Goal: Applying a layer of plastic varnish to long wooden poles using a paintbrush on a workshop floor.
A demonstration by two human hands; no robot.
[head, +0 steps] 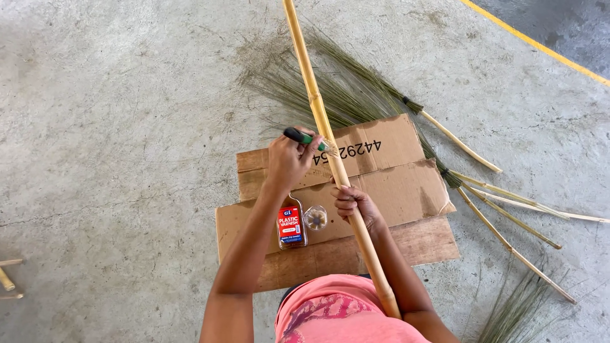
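On the flattened brown cardboard sheet [406,190] I saw a small red-labelled glass bottle [291,227] with a clear round lid [316,217] just beside it. My left hand [289,159] was closed around a green-and-black-handled brush [304,136], its tip touching the long pale bamboo pole [330,152]. My right hand [351,203] gripped that pole lower down. Green grass brooms [445,165] lay to the right.
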